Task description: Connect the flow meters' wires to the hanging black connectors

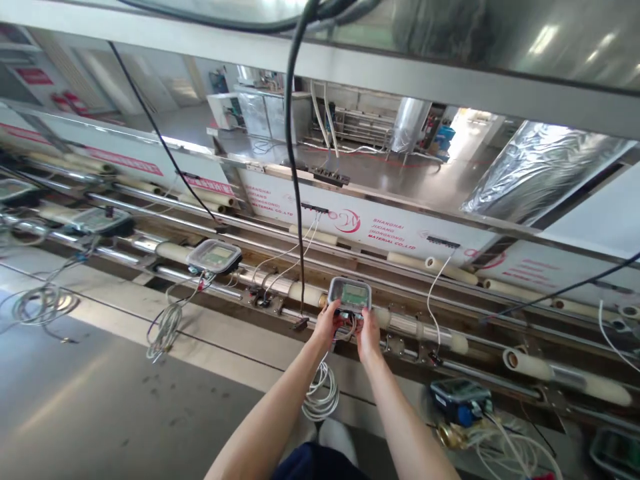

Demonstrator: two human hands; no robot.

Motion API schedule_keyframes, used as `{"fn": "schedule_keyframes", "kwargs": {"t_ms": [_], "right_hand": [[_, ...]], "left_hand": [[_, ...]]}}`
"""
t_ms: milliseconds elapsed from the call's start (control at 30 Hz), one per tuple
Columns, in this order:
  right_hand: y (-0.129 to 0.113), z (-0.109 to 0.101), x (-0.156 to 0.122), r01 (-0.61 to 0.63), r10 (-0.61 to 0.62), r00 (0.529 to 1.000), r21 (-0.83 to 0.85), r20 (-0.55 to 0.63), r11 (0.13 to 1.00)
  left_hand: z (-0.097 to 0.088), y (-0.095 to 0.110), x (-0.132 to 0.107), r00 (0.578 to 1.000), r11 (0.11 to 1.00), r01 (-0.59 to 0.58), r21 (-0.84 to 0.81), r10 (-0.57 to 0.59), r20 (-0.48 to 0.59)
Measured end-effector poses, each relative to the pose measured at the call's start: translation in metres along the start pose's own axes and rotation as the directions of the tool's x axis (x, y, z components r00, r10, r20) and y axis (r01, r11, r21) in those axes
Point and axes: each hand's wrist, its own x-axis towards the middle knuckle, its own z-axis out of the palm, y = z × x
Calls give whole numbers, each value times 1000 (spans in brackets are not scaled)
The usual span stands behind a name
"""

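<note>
A grey meter (350, 295) with a clear cover and a greenish display sits among the pipes in front of me. My left hand (328, 321) grips its lower left side, with the fingers curled underneath. On the lower right side, my right hand (369, 331) is closed on the same meter. Cables come out below it between my hands, partly hidden by the fingers. A coil of grey cable (321, 393) hangs below, near my feet. Pale pipe sections lie left and right of the meter, in line with it.
Similar meters (214, 256) stand along the rails to the left, with coiled cables (166, 327) hanging down. Another meter (461, 399) with a brass fitting (451, 436) lies to the lower right. A black cable (294, 167) hangs close in front. A metal beam (450, 73) crosses overhead.
</note>
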Motion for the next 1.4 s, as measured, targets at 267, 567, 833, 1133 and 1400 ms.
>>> {"fn": "schedule_keyframes", "kwargs": {"t_ms": [267, 567, 833, 1133, 1400], "right_hand": [[9, 11, -6, 77, -77, 997, -114, 1, 991], [-2, -11, -16, 115, -118, 993, -477, 25, 871], [-82, -165, 2, -90, -333, 876, -796, -349, 599], [-90, -225, 21, -386, -183, 851, -823, -492, 417], [-89, -242, 14, -365, -220, 853, -842, -473, 397]], "left_hand": [[-8, 11, 2, 999, 999, 35, -11, -35, 9], [4, 13, -21, 983, 982, 183, -50, -181, 37], [3, 21, -20, 976, 972, 215, -98, -210, 56], [0, 21, -15, 970, 969, 238, -66, -235, 53], [1, 27, -11, 964, 968, 252, 4, -251, 82]]}}
